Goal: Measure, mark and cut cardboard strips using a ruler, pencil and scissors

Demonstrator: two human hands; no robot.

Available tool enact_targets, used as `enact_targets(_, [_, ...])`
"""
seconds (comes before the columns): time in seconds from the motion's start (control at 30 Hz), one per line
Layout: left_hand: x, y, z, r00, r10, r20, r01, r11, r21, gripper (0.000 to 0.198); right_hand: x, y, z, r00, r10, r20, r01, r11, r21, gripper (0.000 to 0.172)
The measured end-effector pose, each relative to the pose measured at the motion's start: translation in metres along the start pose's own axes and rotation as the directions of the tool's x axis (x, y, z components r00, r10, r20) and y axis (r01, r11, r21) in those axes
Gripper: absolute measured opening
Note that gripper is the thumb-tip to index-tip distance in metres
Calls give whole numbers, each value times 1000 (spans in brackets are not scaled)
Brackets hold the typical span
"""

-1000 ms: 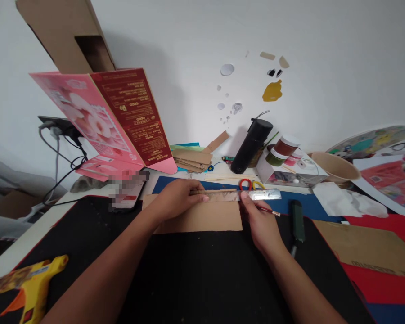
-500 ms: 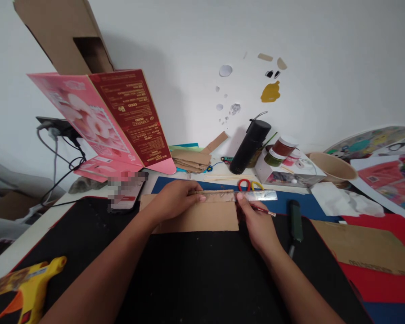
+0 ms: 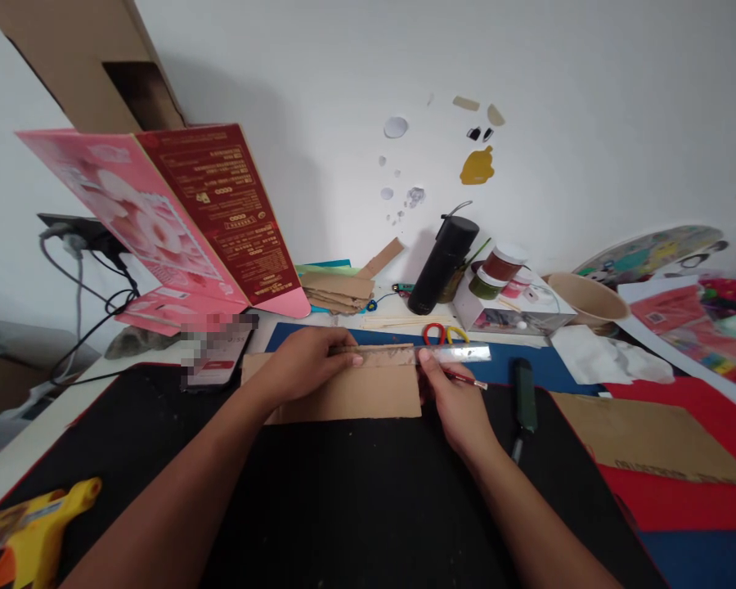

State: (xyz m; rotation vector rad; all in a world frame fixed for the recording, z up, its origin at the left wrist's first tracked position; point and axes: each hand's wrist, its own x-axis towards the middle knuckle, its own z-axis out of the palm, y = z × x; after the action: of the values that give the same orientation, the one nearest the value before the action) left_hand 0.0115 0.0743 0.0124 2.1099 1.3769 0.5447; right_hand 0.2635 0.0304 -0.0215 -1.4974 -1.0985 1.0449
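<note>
A metal ruler (image 3: 463, 352) lies along the far edge of a rectangular piece of cardboard (image 3: 356, 398) and reaches past its right end. My left hand (image 3: 310, 361) grips the ruler, fingers curled over it with the thumb pressed along the near side. My right hand (image 3: 457, 401) is closed at the cardboard's right end, its thumb touching the ruler. From this hand a slim dark red pencil (image 3: 468, 379) sticks out to the right; its tip is hidden. Just behind the ruler are the red and yellow handles of scissors (image 3: 434, 333).
A black mat (image 3: 343, 499) covers the front. There are a yellow glue gun (image 3: 42, 523), a phone (image 3: 217, 364), a propped pink box (image 3: 184, 221), a black bottle (image 3: 445, 266), paint jars (image 3: 500, 266), a dark green-handled tool (image 3: 526, 397) and a cardboard strip (image 3: 656, 438) on red sheets.
The whole view has shifted, so everything appears slightly farther left. Both hands, the ruler and the cardboard keep nearly the same places relative to one another.
</note>
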Motion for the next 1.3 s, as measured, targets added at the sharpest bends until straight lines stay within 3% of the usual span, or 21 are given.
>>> enact_targets(0.4, [0,0,0,999,-9,-34,9,1000,-10,29,-2,-4,0,999,-32,37,30,997,71,56])
enact_targets(0.83, [-2,-3,-7,998,-24,-57,24,1000,-7,32,6,7,1,978,-94,188,35,956,292,49])
enact_targets(1.0, [-4,-7,-16,994,-53,-93,57,998,41,31,9,11,0,985,-104,136,65,963,262,53])
enact_targets(1.13, [-4,-9,-20,989,-88,-123,101,989,104,31,6,8,-2,979,-183,84,168,972,165,55])
enact_targets(1.3, [-4,-7,-20,992,-93,-89,104,986,132,31,-4,-2,-1,960,-276,53,259,942,211,54])
